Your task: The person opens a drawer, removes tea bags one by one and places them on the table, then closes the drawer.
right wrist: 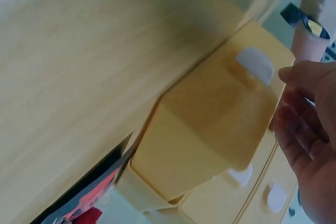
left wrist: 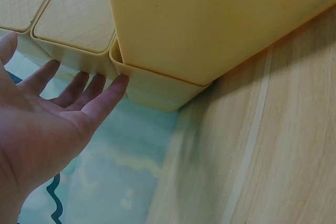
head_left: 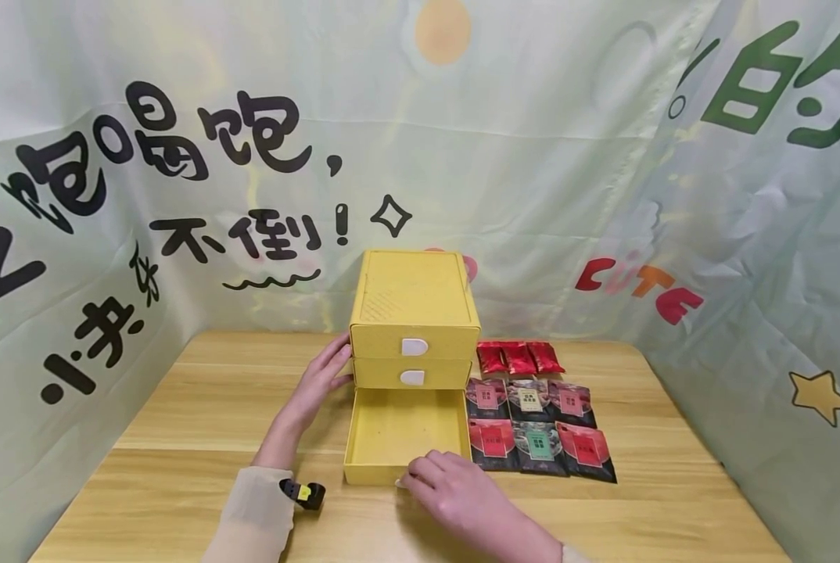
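Observation:
A yellow drawer unit stands on the table, its two upper drawers pushed in. Its bottom drawer is pulled far out, with nothing inside. My left hand touches the unit's left side with spread, nearly straight fingers; the left wrist view shows these fingertips against the casing. At the front of the bottom drawer, my right hand grips the rim beside the white pull tab, thumb and curled fingers at the edge. Part of the drawer front is hidden under this hand in the head view.
Right of the unit lie small red packets at the back. Nearer are two rows of dark, red and green-labelled pouches, close beside the bottom drawer. Printed cloth hangs behind the wooden table.

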`<state>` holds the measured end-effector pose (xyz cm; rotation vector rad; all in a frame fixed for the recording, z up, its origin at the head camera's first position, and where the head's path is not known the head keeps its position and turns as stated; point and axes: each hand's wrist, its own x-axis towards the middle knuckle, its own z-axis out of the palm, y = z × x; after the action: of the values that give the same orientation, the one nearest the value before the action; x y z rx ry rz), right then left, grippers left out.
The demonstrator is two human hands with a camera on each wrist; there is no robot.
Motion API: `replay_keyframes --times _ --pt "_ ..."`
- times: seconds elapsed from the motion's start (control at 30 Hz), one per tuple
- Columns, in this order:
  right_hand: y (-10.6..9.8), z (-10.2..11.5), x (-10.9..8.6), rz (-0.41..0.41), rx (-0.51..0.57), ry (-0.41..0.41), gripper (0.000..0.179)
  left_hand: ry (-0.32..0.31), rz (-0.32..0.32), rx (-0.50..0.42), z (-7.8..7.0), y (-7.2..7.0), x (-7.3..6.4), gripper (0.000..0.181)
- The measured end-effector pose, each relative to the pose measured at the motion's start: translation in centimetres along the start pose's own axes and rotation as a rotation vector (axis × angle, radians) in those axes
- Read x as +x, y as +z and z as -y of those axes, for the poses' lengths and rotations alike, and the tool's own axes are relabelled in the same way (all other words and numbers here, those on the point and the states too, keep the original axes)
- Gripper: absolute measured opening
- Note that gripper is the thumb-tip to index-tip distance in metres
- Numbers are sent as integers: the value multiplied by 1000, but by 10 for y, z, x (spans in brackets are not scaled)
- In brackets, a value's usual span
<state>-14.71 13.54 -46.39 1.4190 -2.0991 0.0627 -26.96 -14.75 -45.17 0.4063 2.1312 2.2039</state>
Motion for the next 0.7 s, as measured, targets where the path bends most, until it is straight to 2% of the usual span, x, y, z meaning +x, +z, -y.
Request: replay_keyframes --times 0.27,0.47,0.7 --pt "9 8 3 26 -87 -91 38 2 -2 -2 1 0 1 60" --pt "12 9 5 37 -135 -102 36 -1 3 3 0 0 0 61" --pt "15 9 7 69 -138 -91 35 4 2 1 0 0 0 60"
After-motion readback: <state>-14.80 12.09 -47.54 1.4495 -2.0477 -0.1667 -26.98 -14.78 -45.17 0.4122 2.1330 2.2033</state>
